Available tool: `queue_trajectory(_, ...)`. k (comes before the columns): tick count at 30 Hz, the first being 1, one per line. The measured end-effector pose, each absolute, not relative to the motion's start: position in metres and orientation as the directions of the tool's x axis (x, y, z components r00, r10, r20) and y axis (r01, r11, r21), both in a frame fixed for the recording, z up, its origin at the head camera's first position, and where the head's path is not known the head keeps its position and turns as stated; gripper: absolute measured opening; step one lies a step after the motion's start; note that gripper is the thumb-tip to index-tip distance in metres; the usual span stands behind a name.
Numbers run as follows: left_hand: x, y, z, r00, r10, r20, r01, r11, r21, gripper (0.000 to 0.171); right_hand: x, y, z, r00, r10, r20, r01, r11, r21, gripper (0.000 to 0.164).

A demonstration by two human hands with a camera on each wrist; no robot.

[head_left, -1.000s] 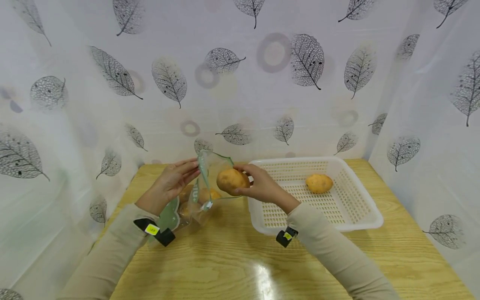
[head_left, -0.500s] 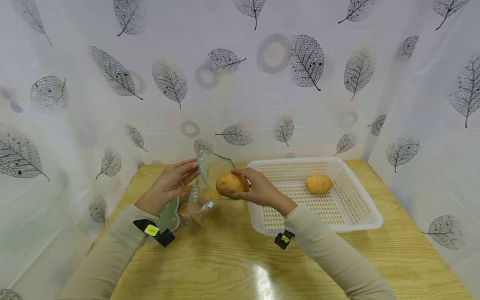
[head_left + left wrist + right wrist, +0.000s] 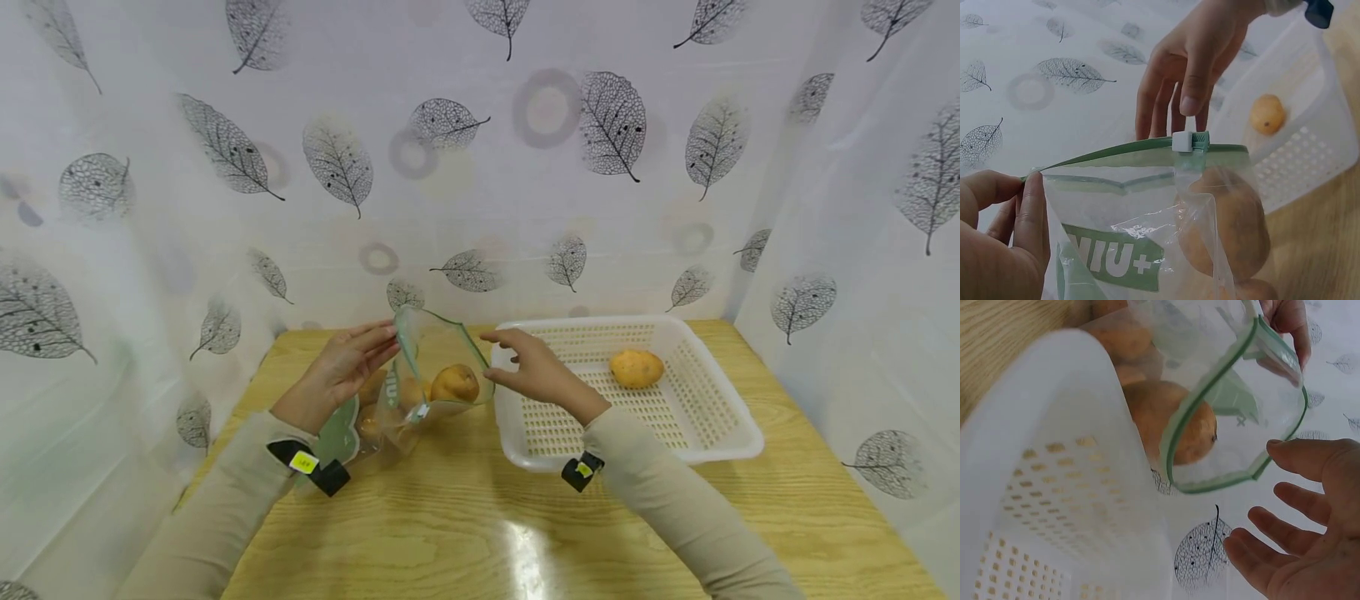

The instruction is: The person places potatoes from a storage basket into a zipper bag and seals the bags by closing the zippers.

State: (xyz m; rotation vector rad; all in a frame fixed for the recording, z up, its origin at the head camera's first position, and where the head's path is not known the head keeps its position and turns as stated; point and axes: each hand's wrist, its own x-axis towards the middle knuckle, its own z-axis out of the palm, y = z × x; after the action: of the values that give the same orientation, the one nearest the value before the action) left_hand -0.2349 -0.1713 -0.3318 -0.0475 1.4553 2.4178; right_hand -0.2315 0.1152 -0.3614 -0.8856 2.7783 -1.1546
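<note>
My left hand (image 3: 341, 371) pinches the green-edged rim of a clear zip bag (image 3: 1110, 206) between thumb and fingers, and the bag's mouth gapes toward the right. Just inside that mouth lies a potato (image 3: 455, 383), with several more potatoes deeper in the bag. A white slider (image 3: 1182, 141) sits on the green zip strip. My right hand (image 3: 536, 371) is beside the mouth, fingers apart and holding nothing; its thumb is at or very near the rim. One more potato (image 3: 636, 368) lies in the white basket (image 3: 517, 454) on the right.
The basket, with perforated walls, stands on a wooden table (image 3: 420, 533) close to the bag. A pale curtain (image 3: 480, 167) printed with leaves surrounds the table at the back and sides.
My right hand has let go of the potato and drawn slightly back to the right. The potato now rests lower, inside the bag's mouth. My left hand has stayed in place.
</note>
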Motion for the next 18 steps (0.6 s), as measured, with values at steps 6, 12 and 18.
queue_trajectory(6, -0.235, -0.171, -0.332, -0.949, 0.246, -0.195, -0.289, -0.440, 0.850, 0.030, -0.240, 0.133, -0.359, -0.861, -0.480, 0.170, -0.451, 0.564, -0.692, 0.054)
queue_trajectory(12, -0.236, -0.171, -0.332, -0.949, 0.244, -0.198, -0.289, -0.434, 0.853, 0.029, -0.246, 0.152, -0.355, -0.881, -0.458, 0.118, -0.401, 0.594, -0.698, 0.057)
queue_trajectory(18, -0.236, -0.171, -0.332, -0.949, 0.244, -0.200, -0.292, -0.438, 0.850, 0.028, -0.255, 0.174, -0.353, -0.902, -0.425, 0.080, -0.365, 0.651, -0.665, 0.056)
